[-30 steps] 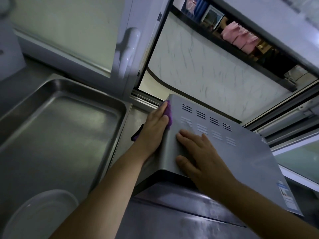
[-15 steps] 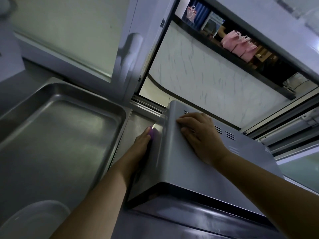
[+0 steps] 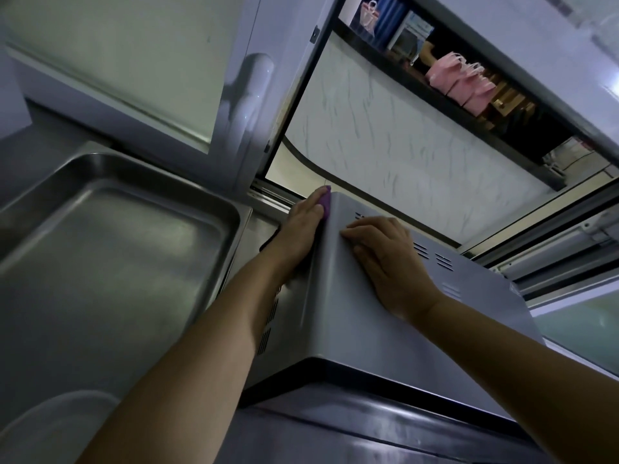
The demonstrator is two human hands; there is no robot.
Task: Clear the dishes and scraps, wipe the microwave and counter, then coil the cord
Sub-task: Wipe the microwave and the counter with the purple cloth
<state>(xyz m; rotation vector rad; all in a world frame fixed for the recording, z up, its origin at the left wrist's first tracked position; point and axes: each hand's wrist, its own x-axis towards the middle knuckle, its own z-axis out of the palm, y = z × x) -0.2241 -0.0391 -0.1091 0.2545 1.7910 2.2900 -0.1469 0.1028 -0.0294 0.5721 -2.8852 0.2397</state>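
Your left hand (image 3: 303, 226) presses a purple cloth (image 3: 325, 199) flat against the left side panel of the microwave (image 3: 351, 316), fingers straight and together, now up at the panel's rear top corner after dipping lower on that side half a second ago. Your right hand (image 3: 385, 259) lies spread, palm down, on the microwave's top near the vent slots, bracing it, where it was half a second ago. The stroke suggests the side panel is nearly covered, with the table (image 3: 264, 222) likely next. A steel tray (image 3: 110, 249) sits just beside the microwave, and a white plate (image 3: 50, 426) rests in its near corner.
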